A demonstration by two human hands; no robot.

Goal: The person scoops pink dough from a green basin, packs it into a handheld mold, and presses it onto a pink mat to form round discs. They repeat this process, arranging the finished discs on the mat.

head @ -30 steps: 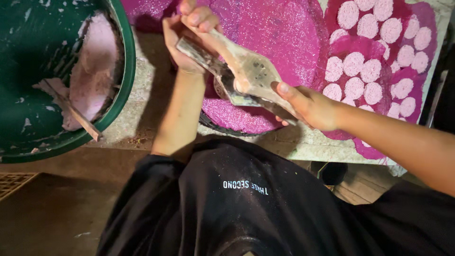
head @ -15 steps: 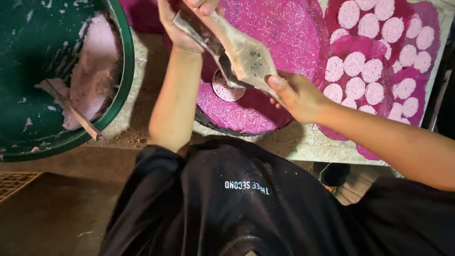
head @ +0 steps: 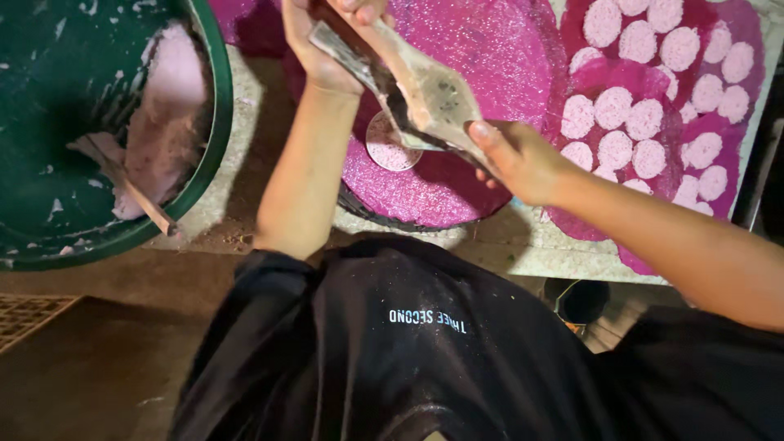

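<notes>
Both of my hands hold a long wooden press (head: 433,94), smeared with pale paste, tilted over a round pink glittery tray (head: 457,196). My left hand (head: 314,49) grips its upper end near the top edge of the view. My right hand (head: 523,163) grips its lower, wider end. One pale pink disc (head: 390,151) lies on the tray just below the press. My black shirt fills the bottom of the view.
A large green basin (head: 214,155) at the left holds a lump of pale pink dough (head: 163,122) and a wooden stick (head: 131,192). At the right a dark pink sheet (head: 653,77) carries several pale pink discs. A light stone counter (head: 523,253) bears it all.
Both hands have lifted the press up and away from me. A pale pink disc now lies uncovered on the round tray beneath it.
</notes>
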